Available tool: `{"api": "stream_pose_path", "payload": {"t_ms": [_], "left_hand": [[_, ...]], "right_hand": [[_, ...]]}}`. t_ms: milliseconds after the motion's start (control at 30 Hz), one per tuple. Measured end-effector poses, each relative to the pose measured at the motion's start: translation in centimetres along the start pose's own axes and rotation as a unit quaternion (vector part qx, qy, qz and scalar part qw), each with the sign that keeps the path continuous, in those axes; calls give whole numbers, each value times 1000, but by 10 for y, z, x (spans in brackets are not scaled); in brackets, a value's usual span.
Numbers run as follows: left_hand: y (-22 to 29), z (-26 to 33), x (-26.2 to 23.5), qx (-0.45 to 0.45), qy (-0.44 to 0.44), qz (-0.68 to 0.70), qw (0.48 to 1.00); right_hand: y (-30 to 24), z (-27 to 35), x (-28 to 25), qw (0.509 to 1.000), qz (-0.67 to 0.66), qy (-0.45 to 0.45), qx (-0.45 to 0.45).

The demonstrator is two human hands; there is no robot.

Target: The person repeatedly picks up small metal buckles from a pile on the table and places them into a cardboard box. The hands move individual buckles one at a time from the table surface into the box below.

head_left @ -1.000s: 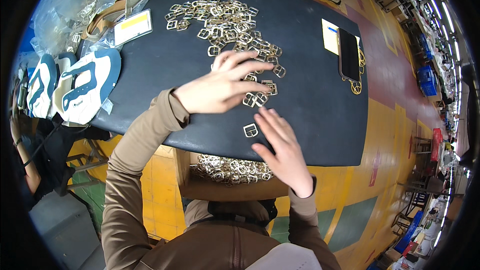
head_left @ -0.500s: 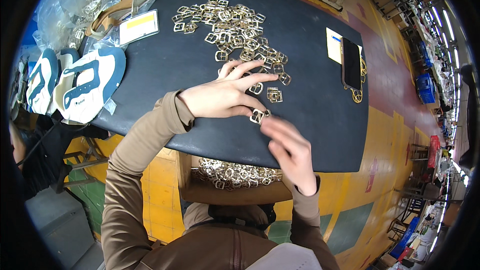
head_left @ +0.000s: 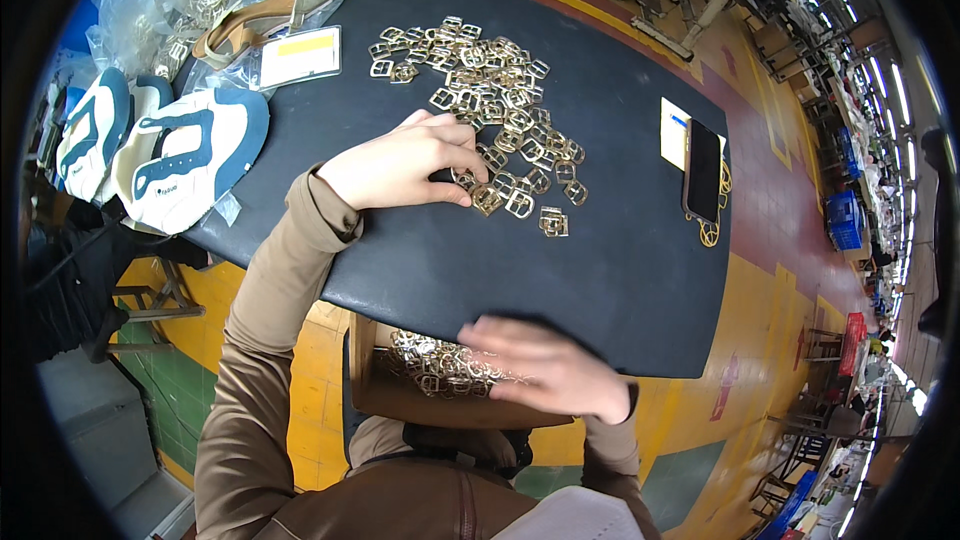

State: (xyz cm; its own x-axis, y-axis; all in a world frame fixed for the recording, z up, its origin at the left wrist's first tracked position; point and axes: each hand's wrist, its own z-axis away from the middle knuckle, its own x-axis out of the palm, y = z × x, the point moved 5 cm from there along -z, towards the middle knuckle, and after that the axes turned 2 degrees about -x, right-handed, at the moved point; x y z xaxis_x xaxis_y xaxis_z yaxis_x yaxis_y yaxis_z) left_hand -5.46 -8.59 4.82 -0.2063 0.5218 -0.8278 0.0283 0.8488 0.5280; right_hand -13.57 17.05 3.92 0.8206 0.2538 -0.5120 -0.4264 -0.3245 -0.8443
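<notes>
mid-frame, the left hand [head_left: 405, 165] lies flat, fingers together on the buckles [head_left: 490, 90], sorting. lower down, the right hand [head_left: 545, 368], open, empty, hovers over the box [head_left: 400, 402]; next it likely needs another buckle.

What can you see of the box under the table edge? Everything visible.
The cardboard box is brown, open-topped, shallow, and sits on the person's lap just below the near edge of the dark table. It holds a heap of small gold-coloured metal buckles. The right hand, blurred, is over its right side; whether it touches cannot be told.
</notes>
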Motion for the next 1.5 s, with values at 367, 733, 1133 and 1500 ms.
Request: {"api": "stream_pose_path", "payload": {"t_ms": [367,733,1133,1500], "left_hand": [[44,38,40,-132,158,-36,978],[47,45,48,-120,151,-55,980],[46,54,47,-164,180,-25,970],[39,56,48,-155,189,19,970]], "right_hand": [[31,0,-44,965,184,148,116],[-11,19,23,997,-10,9,76],[31,-61,-38,967,122,195,106],[25,-43,-12,955,254,132,85]]}}
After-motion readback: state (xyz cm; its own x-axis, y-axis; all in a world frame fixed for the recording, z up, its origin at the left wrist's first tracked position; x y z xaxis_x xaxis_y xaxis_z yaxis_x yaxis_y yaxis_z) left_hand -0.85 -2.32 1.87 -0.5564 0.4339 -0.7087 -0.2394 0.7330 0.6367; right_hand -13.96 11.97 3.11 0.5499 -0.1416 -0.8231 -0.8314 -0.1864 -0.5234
